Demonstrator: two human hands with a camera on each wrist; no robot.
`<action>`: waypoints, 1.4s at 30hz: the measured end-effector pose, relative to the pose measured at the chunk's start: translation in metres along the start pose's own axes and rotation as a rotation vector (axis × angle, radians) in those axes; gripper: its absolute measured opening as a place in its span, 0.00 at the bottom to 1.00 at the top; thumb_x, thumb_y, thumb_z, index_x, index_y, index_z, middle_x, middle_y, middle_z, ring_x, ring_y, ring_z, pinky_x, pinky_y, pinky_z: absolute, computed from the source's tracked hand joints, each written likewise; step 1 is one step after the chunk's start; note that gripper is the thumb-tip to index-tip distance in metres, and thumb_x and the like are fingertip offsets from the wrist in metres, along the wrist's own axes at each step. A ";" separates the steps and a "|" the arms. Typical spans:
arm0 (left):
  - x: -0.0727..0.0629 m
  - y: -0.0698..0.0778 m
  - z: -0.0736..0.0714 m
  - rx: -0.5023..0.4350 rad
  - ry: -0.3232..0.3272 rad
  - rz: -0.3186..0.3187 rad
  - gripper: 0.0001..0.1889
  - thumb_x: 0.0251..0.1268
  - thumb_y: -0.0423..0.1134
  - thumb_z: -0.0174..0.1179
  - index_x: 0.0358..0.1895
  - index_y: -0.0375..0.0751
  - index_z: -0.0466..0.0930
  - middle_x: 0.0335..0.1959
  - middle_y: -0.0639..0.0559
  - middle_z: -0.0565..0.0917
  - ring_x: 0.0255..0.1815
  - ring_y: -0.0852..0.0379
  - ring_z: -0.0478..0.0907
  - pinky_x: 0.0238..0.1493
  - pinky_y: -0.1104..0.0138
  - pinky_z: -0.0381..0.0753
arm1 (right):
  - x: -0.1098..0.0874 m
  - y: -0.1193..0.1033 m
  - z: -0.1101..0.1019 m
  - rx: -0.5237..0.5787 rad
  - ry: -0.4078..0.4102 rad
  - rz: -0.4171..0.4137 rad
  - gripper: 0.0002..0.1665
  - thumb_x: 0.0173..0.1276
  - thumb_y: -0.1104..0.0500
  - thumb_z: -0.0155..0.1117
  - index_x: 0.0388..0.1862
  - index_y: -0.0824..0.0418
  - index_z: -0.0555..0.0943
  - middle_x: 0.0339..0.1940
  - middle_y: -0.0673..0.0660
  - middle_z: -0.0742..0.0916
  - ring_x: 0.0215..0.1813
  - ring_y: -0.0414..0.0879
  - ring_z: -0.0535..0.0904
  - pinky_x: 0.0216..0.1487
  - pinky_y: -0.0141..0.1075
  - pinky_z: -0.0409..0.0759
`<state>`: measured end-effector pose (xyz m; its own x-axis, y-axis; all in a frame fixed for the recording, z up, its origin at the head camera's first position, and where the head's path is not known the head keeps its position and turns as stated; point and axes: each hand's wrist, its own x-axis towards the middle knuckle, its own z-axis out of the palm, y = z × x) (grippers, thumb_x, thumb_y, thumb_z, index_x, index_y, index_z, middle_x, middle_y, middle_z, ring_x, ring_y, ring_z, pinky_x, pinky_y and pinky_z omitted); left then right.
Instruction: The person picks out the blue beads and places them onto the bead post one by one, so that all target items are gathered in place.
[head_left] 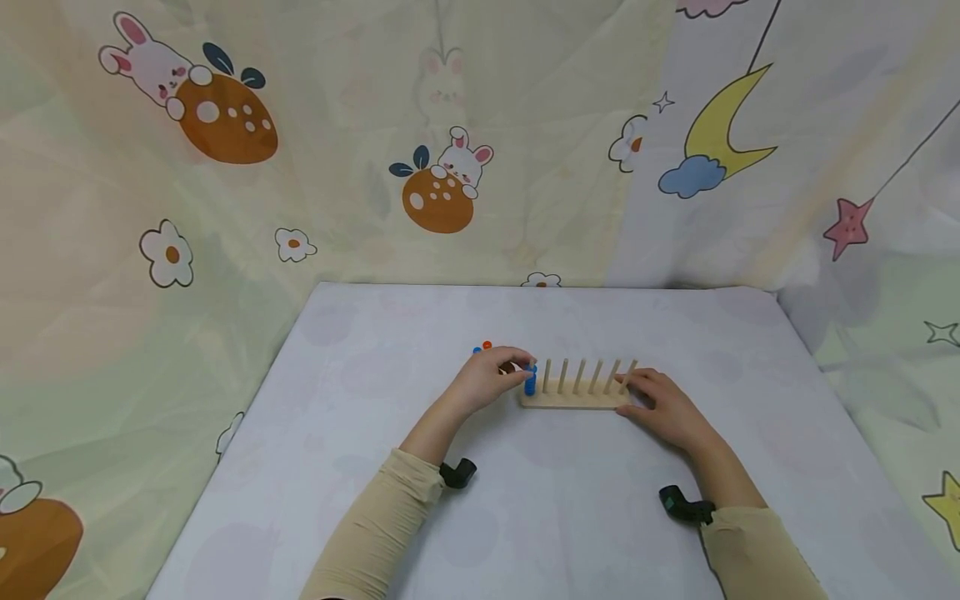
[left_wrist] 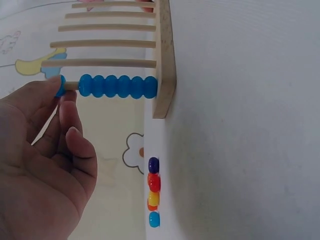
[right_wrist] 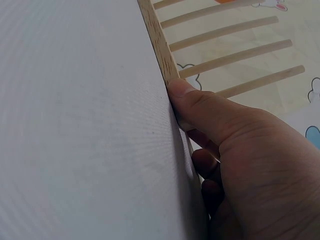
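A wooden peg stand with a row of upright pegs sits on the table. Its leftmost peg carries a stack of blue beads from the base up most of its height; the other visible pegs are bare. At the tip of that peg, my left hand pinches one more blue bead between thumb and fingers, a short gap above the stack. The peg passes up to this bead. My right hand grips the right end of the base, thumb on its front edge, other fingers partly hidden behind.
Behind my left hand lie loose beads, among them an orange bead, a red bead, a yellow bead and a dark purple bead. A pale cloth covers the table; a patterned curtain hangs behind its far edge.
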<state>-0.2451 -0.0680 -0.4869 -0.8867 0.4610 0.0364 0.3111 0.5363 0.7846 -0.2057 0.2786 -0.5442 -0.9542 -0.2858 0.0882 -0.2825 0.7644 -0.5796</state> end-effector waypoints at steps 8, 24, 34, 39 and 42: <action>0.000 -0.005 0.003 0.000 0.004 0.037 0.13 0.68 0.48 0.63 0.53 0.55 0.84 0.50 0.60 0.84 0.45 0.60 0.78 0.44 0.66 0.78 | 0.001 0.003 0.001 -0.016 -0.009 0.008 0.35 0.66 0.41 0.67 0.66 0.58 0.75 0.64 0.60 0.76 0.71 0.62 0.66 0.68 0.61 0.64; 0.000 -0.013 0.007 -0.003 0.004 0.045 0.15 0.68 0.46 0.63 0.56 0.53 0.83 0.50 0.58 0.84 0.44 0.61 0.79 0.43 0.68 0.79 | 0.001 0.003 0.001 -0.008 -0.005 0.003 0.35 0.65 0.41 0.68 0.67 0.54 0.75 0.64 0.58 0.77 0.71 0.61 0.66 0.68 0.60 0.64; -0.002 -0.021 0.003 0.012 -0.001 0.017 0.16 0.68 0.48 0.62 0.58 0.59 0.81 0.51 0.60 0.83 0.46 0.61 0.79 0.46 0.65 0.79 | 0.001 0.003 0.001 -0.001 -0.005 0.008 0.35 0.65 0.41 0.68 0.67 0.55 0.75 0.64 0.60 0.76 0.70 0.62 0.66 0.67 0.61 0.64; -0.001 -0.031 -0.004 0.043 0.016 -0.011 0.16 0.68 0.49 0.62 0.58 0.56 0.81 0.50 0.60 0.83 0.46 0.61 0.78 0.45 0.66 0.78 | 0.001 0.002 0.002 -0.007 0.001 0.005 0.34 0.65 0.43 0.69 0.66 0.56 0.76 0.62 0.59 0.77 0.69 0.61 0.67 0.66 0.60 0.65; 0.001 -0.038 -0.009 0.038 0.053 -0.042 0.16 0.67 0.48 0.63 0.57 0.53 0.82 0.50 0.57 0.84 0.45 0.60 0.79 0.43 0.66 0.78 | 0.000 0.002 0.002 -0.008 0.004 0.007 0.34 0.65 0.44 0.70 0.66 0.57 0.76 0.62 0.59 0.77 0.69 0.61 0.67 0.66 0.59 0.66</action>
<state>-0.2605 -0.0945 -0.5116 -0.9157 0.4001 0.0378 0.2854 0.5813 0.7620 -0.2066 0.2789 -0.5469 -0.9565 -0.2782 0.0878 -0.2769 0.7708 -0.5737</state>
